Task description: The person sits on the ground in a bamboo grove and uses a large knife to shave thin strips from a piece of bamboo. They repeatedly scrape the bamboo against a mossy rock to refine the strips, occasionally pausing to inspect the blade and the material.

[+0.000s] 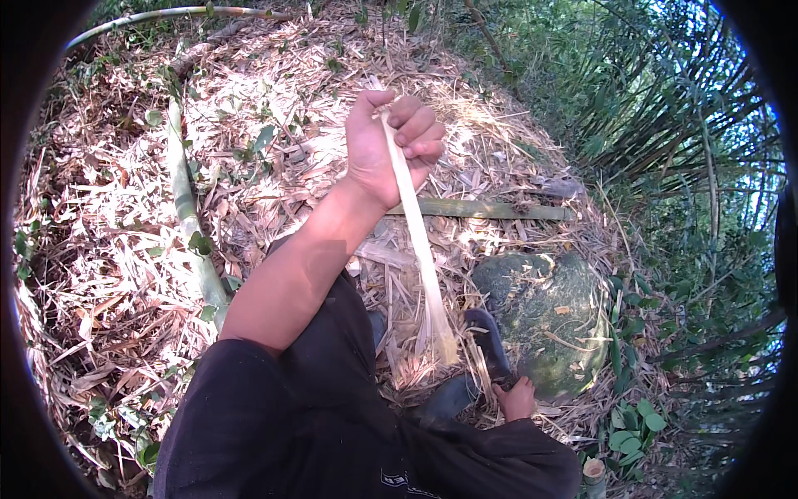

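My left hand, raised in front of me with its fingers curled, grips a long pale bamboo strip. The strip slants down to the right, its frayed lower end close to a dark, smooth, round-ended thing. I cannot tell whether that is a boot toe or a blade. Low on the right, my right hand is closed beside this dark thing and some thin strips. What its fingers hold is hidden. Part of a dark boot shows beside it.
A mossy boulder sits right of my hands. Behind it lies a flat green bamboo piece. At left a long bamboo pole crosses the dry leaf litter. A cut stump stands low right; dense bamboo thicket rises at right.
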`<action>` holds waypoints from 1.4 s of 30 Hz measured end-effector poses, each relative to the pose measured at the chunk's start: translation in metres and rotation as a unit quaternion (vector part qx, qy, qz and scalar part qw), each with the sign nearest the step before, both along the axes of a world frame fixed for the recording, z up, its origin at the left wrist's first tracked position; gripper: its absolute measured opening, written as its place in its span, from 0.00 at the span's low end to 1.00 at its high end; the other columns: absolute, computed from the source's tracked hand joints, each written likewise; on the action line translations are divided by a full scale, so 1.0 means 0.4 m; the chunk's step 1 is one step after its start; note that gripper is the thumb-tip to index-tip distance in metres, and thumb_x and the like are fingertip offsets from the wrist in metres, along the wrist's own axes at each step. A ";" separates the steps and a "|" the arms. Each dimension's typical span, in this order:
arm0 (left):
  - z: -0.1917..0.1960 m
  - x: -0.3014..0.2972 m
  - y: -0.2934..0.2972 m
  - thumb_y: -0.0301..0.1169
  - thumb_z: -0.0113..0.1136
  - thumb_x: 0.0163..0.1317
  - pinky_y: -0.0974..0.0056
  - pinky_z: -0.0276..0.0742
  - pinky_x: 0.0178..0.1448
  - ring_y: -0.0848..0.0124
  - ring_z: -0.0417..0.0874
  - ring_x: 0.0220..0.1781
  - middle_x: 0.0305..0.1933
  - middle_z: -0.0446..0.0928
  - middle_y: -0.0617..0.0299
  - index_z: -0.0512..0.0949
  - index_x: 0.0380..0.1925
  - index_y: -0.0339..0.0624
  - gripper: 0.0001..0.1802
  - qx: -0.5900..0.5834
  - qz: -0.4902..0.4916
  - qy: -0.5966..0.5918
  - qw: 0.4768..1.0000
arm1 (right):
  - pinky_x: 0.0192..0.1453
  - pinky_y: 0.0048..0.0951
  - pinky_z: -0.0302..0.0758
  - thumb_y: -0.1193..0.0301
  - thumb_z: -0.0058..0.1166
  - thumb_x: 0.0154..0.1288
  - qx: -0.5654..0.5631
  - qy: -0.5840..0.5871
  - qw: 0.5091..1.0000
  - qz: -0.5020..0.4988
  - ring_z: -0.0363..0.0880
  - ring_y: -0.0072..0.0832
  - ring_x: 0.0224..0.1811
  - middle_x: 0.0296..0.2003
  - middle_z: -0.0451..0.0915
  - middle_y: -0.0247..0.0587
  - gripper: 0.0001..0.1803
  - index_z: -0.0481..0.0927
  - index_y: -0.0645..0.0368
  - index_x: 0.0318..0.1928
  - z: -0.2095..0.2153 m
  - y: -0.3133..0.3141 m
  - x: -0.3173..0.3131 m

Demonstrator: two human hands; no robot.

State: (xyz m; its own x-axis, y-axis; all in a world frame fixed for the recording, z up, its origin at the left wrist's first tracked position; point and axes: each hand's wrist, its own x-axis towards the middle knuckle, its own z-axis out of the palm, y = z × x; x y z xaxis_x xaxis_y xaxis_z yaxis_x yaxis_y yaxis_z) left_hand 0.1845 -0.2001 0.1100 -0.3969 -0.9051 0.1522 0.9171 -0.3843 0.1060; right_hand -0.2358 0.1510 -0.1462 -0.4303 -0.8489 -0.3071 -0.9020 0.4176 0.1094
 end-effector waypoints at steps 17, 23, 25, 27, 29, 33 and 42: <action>-0.140 -0.224 0.080 0.48 0.43 0.79 0.62 0.64 0.28 0.74 0.60 0.23 0.27 0.61 0.65 0.68 0.52 0.44 0.19 0.276 0.129 -0.463 0.833 | 0.48 0.30 0.82 0.61 0.61 0.73 -0.065 -0.559 0.816 0.133 0.85 0.28 0.44 0.40 0.85 0.43 0.26 0.75 0.68 0.62 0.741 -0.385 0.315; -0.117 -0.234 0.085 0.49 0.40 0.78 0.57 0.75 0.42 0.68 0.70 0.33 0.35 0.69 0.60 0.68 0.48 0.39 0.22 0.258 0.068 -0.447 0.854 | 0.20 0.23 0.62 0.58 0.47 0.81 0.081 -0.726 0.667 -0.144 0.55 0.15 0.15 0.20 0.59 0.24 0.17 0.76 0.60 0.51 0.655 -0.383 0.339; -0.142 -0.217 0.098 0.46 0.39 0.79 0.56 0.77 0.47 0.67 0.74 0.38 0.39 0.73 0.57 0.69 0.48 0.40 0.20 0.146 0.015 -0.442 0.885 | 0.19 0.23 0.59 0.54 0.44 0.82 0.076 -0.790 0.563 -0.229 0.53 0.15 0.14 0.19 0.58 0.24 0.18 0.74 0.57 0.46 0.648 -0.395 0.308; -0.176 -0.206 0.110 0.41 0.37 0.79 0.57 0.79 0.54 0.66 0.80 0.47 0.52 0.79 0.52 0.70 0.54 0.39 0.19 0.073 -0.055 -0.435 0.896 | 0.18 0.22 0.55 0.49 0.38 0.83 0.077 -0.816 0.498 -0.282 0.51 0.15 0.13 0.19 0.56 0.23 0.22 0.68 0.52 0.37 0.643 -0.404 0.294; -0.204 -0.200 0.119 0.40 0.39 0.79 0.59 0.79 0.55 0.65 0.81 0.48 0.56 0.80 0.51 0.70 0.60 0.38 0.20 0.023 -0.110 -0.424 0.899 | 0.17 0.23 0.55 0.47 0.38 0.82 0.075 -0.819 0.499 -0.273 0.52 0.15 0.13 0.18 0.56 0.22 0.23 0.66 0.50 0.34 0.615 -0.397 0.287; -0.210 -0.204 0.123 0.39 0.47 0.79 0.61 0.81 0.55 0.66 0.86 0.50 0.59 0.81 0.52 0.71 0.63 0.36 0.22 -0.060 -0.158 -0.428 0.888 | 0.18 0.26 0.60 0.45 0.36 0.82 0.090 -0.800 0.528 -0.271 0.55 0.19 0.12 0.17 0.57 0.25 0.25 0.64 0.49 0.32 0.583 -0.376 0.305; -0.231 -0.178 0.120 0.33 0.56 0.76 0.67 0.83 0.54 0.71 0.88 0.46 0.55 0.85 0.53 0.79 0.55 0.36 0.15 -0.128 -0.175 -0.476 0.853 | 0.27 0.30 0.70 0.54 0.37 0.83 0.082 -0.751 0.595 -0.273 0.63 0.23 0.18 0.20 0.63 0.29 0.22 0.72 0.59 0.38 0.581 -0.357 0.337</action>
